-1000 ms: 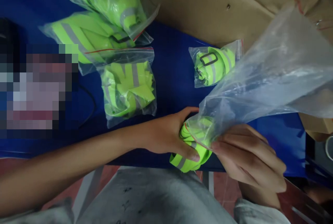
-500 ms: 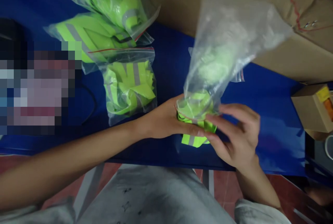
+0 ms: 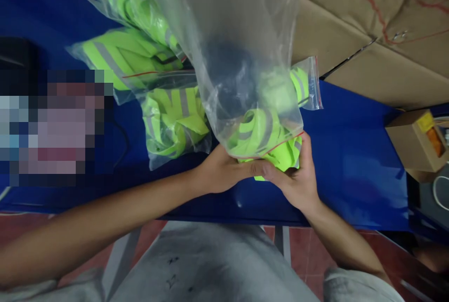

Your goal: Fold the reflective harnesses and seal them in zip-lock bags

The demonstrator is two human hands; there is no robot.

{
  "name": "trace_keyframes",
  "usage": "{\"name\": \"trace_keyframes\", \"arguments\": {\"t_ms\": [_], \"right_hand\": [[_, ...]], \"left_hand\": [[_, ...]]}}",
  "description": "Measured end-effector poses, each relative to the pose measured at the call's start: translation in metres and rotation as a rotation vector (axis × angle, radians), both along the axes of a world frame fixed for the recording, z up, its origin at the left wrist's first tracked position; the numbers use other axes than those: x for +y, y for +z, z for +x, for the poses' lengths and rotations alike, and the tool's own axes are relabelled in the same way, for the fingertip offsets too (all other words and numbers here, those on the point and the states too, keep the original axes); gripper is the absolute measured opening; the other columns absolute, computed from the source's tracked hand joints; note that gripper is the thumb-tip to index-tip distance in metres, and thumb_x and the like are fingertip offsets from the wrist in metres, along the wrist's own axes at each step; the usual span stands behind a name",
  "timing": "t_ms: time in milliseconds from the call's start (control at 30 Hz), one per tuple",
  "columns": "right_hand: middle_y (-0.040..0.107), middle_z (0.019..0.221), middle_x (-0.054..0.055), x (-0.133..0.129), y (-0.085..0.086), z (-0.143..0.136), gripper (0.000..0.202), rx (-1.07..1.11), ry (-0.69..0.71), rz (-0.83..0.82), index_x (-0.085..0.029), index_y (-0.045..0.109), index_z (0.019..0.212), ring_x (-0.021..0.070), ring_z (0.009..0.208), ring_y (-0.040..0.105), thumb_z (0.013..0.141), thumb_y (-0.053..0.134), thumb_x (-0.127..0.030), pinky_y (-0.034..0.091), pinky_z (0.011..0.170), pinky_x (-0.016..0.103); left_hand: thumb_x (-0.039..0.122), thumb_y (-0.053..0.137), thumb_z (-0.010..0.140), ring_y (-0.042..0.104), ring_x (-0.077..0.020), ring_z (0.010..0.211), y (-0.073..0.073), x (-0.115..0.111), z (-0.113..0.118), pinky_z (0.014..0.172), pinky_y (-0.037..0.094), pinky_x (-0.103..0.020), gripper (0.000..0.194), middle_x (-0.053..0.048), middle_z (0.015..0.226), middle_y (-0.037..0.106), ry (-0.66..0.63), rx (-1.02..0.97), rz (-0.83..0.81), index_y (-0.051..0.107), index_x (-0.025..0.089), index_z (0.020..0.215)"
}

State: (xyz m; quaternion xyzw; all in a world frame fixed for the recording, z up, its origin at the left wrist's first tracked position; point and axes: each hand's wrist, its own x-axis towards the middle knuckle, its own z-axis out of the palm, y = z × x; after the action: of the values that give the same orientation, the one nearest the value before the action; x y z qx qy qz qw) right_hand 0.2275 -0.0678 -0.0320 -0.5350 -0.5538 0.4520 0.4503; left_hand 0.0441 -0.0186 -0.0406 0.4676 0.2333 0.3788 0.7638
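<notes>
A rolled neon-yellow reflective vest point(image 3: 289, 152) with grey stripes sits partly inside the mouth of a clear zip bag point(image 3: 224, 26); its near end sticks out past the red seal line. My left hand point(image 3: 222, 171) is closed round the left side of the vest and the bag's mouth, thumb on the near side. From the right, my right hand point(image 3: 303, 180) grips the vest and the bag's edge, its thumb meeting the left thumb. Most fingers of both hands are hidden behind the bundle. The rest of the bag stands up, puffed out, beyond the hands.
Several bagged neon vests point(image 3: 175, 124) lie on the blue table point(image 3: 351, 161) at the left. Another bagged vest point(image 3: 300, 84) lies behind the held bag. Brown wrapped packages point(image 3: 351, 49) line the back. A small cardboard box point(image 3: 414, 140) is at the right. A pixelated patch covers the far left.
My right hand has closed on the vest and the bag's right edge. The bag's mouth has spread wider over the vest, and its upper part has swung left.
</notes>
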Motion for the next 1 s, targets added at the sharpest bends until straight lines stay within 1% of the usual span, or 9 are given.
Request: {"name": "trace_keyframes", "arguments": {"t_ms": [167, 300, 400, 467, 567, 633, 733, 867, 1000], "right_hand": [[0.059, 0.147, 0.005, -0.003, -0.001, -0.007, 0.095, 0.065, -0.009, 0.001, -0.041, 0.044, 0.148, 0.0311, 0.131, 0.064, 0.069, 0.097, -0.046, 0.060, 0.109, 0.055], [0.066, 0.132, 0.005, -0.004, -0.007, -0.008, 0.078, 0.067, -0.045, -0.018, -0.037, 0.051, 0.141, 0.0265, 0.116, 0.070, 0.075, 0.093, -0.043, 0.064, 0.100, 0.049], [0.070, 0.121, 0.004, 0.000, -0.012, -0.004, 0.066, 0.114, -0.005, -0.007, -0.037, 0.050, 0.141, 0.0237, 0.101, 0.074, 0.084, 0.084, -0.043, 0.067, 0.083, 0.042], [0.071, 0.113, 0.003, 0.004, -0.013, -0.001, 0.064, 0.146, 0.030, -0.018, -0.038, 0.049, 0.141, 0.0228, 0.093, 0.075, 0.086, 0.081, -0.040, 0.067, 0.074, 0.039], [0.072, 0.111, 0.000, 0.009, -0.012, 0.004, 0.063, 0.164, 0.038, -0.032, -0.039, 0.051, 0.137, 0.0224, 0.090, 0.075, 0.082, 0.082, -0.036, 0.066, 0.071, 0.037], [0.072, 0.115, 0.001, 0.011, -0.011, 0.006, 0.064, 0.156, 0.030, -0.041, -0.038, 0.054, 0.133, 0.0227, 0.093, 0.074, 0.078, 0.085, -0.036, 0.066, 0.074, 0.038], [0.072, 0.117, 0.001, 0.012, -0.011, 0.007, 0.067, 0.139, 0.033, -0.083, -0.037, 0.055, 0.132, 0.0226, 0.094, 0.074, 0.074, 0.088, -0.036, 0.066, 0.076, 0.038], [0.073, 0.112, 0.001, 0.014, -0.013, 0.010, 0.067, 0.160, -0.002, -0.111, -0.036, 0.056, 0.134, 0.0228, 0.093, 0.075, 0.075, 0.089, -0.037, 0.066, 0.075, 0.037], [0.074, 0.118, 0.002, 0.016, -0.014, 0.016, 0.067, 0.160, -0.024, -0.086, -0.035, 0.054, 0.138, 0.0231, 0.098, 0.076, 0.079, 0.087, -0.037, 0.066, 0.078, 0.037]], "left_hand": [[0.051, 0.077, 0.091, 0.075, -0.0257, 0.113, 0.007, -0.001, 0.003, 0.101, 0.062, -0.039, 0.040, -0.007, 0.116, 0.079, 0.002, -0.043, -0.018, 0.076, 0.022, 0.118], [0.049, 0.080, 0.090, 0.071, -0.0266, 0.124, 0.008, -0.002, 0.006, 0.111, 0.057, -0.041, 0.048, -0.009, 0.125, 0.077, -0.022, -0.085, -0.011, 0.072, 0.022, 0.129], [0.053, 0.084, 0.085, 0.066, -0.0293, 0.133, 0.000, -0.003, 0.004, 0.117, 0.051, -0.044, 0.057, -0.008, 0.134, 0.074, -0.021, -0.063, 0.005, 0.071, 0.025, 0.133], [0.066, 0.083, 0.080, 0.061, -0.0322, 0.139, -0.006, -0.002, 0.001, 0.120, 0.049, -0.045, 0.065, -0.008, 0.137, 0.073, -0.022, -0.114, 0.029, 0.073, 0.027, 0.130], [0.086, 0.062, 0.083, 0.057, -0.0361, 0.143, -0.007, 0.003, -0.006, 0.121, 0.047, -0.047, 0.074, -0.008, 0.133, 0.075, -0.006, -0.213, -0.043, 0.078, 0.024, 0.120], [0.077, 0.057, 0.094, 0.063, -0.0346, 0.136, -0.001, 0.008, -0.009, 0.121, 0.047, -0.048, 0.062, -0.007, 0.126, 0.078, 0.028, -0.164, -0.130, 0.081, 0.023, 0.114], [0.054, 0.073, 0.096, 0.065, -0.0309, 0.134, 0.011, 0.014, -0.012, 0.123, 0.044, -0.047, 0.035, -0.001, 0.123, 0.080, 0.125, -0.067, -0.223, 0.082, 0.025, 0.113], [0.036, 0.083, 0.089, 0.054, -0.0279, 0.148, 0.017, 0.018, -0.012, 0.126, 0.041, -0.044, 0.050, 0.003, 0.146, 0.069, 0.208, -0.117, -0.279, 0.070, 0.031, 0.137], [0.033, 0.086, 0.085, 0.062, -0.0282, 0.139, 0.014, 0.017, -0.014, 0.121, 0.046, -0.044, 0.052, -0.002, 0.137, 0.074, 0.195, -0.073, -0.198, 0.071, 0.025, 0.134]]}}
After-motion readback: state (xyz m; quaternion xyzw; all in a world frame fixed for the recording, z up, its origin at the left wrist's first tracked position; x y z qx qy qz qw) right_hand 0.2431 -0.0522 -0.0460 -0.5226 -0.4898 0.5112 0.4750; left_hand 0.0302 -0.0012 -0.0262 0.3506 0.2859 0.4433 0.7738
